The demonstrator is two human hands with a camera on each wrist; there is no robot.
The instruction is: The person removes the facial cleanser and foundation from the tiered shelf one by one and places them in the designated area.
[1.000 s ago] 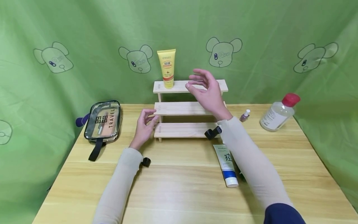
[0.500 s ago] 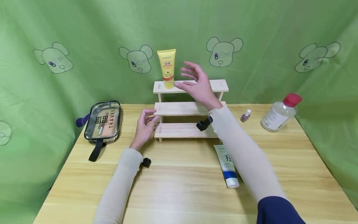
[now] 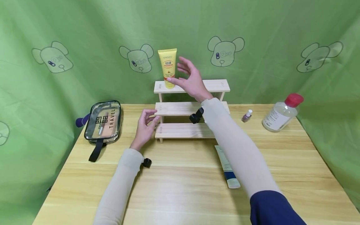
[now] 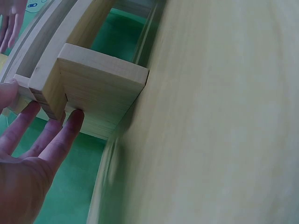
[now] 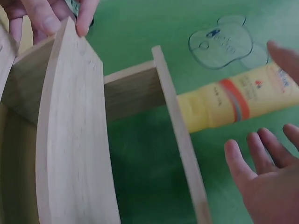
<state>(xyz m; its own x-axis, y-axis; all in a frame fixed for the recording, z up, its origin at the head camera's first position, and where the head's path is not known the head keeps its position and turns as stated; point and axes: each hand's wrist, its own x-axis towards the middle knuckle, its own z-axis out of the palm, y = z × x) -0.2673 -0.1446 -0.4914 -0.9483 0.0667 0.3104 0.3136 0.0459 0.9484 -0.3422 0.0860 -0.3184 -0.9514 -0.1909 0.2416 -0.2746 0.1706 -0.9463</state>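
Observation:
A three-tier wooden display shelf (image 3: 180, 107) stands at the table's back. On the left end of its top tier, a yellow squeeze tube (image 3: 167, 64) stands upright on its cap. My left hand (image 3: 144, 129) holds the shelf's left end; in the left wrist view its fingers (image 4: 70, 128) touch the wood with the thumb opposite. My right hand (image 3: 191, 81) is just right of the tube, fingers spread and thumb overlapping the tube's front. In the right wrist view the tube (image 5: 238, 100) lies between thumb and fingers, with a gap to the fingers.
A clear travel pouch (image 3: 104, 122) lies at the left, with a purple object (image 3: 82, 121) behind it. A pale green tube (image 3: 227, 168) lies partly under my right forearm. Further right are a small nail polish bottle (image 3: 246, 116) and a red-capped bottle (image 3: 281, 114). A green curtain (image 3: 191, 25) hangs behind.
My right hand has moved left along the top tier to the yellow tube, its fingers and thumb spreading apart. My left hand has stayed at the shelf's left end.

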